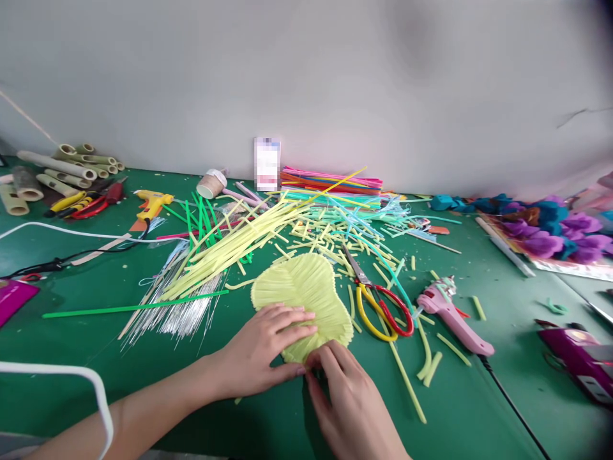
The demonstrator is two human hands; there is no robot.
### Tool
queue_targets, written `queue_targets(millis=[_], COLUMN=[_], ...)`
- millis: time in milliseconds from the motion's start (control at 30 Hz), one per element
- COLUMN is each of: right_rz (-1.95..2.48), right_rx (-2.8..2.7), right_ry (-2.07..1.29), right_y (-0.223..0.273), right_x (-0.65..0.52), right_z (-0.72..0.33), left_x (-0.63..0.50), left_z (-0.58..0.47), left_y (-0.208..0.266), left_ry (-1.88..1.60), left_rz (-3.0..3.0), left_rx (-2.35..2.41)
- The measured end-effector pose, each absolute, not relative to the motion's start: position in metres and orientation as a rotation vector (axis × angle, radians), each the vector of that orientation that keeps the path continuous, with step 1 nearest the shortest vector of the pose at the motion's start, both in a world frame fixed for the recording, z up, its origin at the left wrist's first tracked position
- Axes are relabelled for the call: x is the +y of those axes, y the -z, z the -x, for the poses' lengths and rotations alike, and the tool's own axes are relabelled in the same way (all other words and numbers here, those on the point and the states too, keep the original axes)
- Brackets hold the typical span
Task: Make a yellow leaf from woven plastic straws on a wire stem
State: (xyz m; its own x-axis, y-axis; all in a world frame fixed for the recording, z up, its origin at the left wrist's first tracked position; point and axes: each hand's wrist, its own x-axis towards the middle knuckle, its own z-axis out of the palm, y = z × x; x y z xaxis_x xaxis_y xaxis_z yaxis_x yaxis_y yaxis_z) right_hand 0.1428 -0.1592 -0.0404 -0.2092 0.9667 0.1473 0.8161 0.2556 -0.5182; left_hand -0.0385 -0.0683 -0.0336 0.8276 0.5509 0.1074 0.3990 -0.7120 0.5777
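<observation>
A pale yellow-green leaf-shaped piece [306,281] with a ribbed, fuzzy surface lies on the green table, its edge finely ridged. My left hand [261,348] rests on its lower left part, fingers stretched out over the surface and thumb at the bottom edge. At that same bottom edge, my right hand [352,399] has thumb and fingers closed in a pinch on the piece; the exact spot between the fingertips is hidden. Just right of the piece lie scissors [383,306] with one yellow and one red handle, blades pointing away.
Behind the piece are yellow pipe cleaners [239,243], cut offcuts [325,233] and silvery wires [177,313]. A pink glue gun [454,319] lies right, its cord trailing forward. A yellow glue gun [153,203], pliers [86,203] and bamboo tubes [71,169] are left. A white cable [98,390] crosses lower left.
</observation>
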Motion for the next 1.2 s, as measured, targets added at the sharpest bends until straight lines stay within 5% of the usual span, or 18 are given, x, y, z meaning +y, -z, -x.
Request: queue_targets(millis=[467, 967, 1200], right_rz=[1.682, 1.956, 1.740], right_rx=[-1.838, -1.341, -1.109], right_ry=[-0.818, -0.603, -1.247], right_y=[0.027, 0.021, 0.027], right_x=[-0.151, -0.145, -0.136], right_z=[-0.152, -0.197, -0.206], left_x=[-0.071, -0.072, -0.063], left_z=[0.037, 0.043, 0.044], left_y=[0.038, 0.037, 0.037], left_ry=[-0.342, -0.634, -0.747], left_rz=[-2.495, -2.289, -2.018], left_rx=[0.715, 1.016, 1.217])
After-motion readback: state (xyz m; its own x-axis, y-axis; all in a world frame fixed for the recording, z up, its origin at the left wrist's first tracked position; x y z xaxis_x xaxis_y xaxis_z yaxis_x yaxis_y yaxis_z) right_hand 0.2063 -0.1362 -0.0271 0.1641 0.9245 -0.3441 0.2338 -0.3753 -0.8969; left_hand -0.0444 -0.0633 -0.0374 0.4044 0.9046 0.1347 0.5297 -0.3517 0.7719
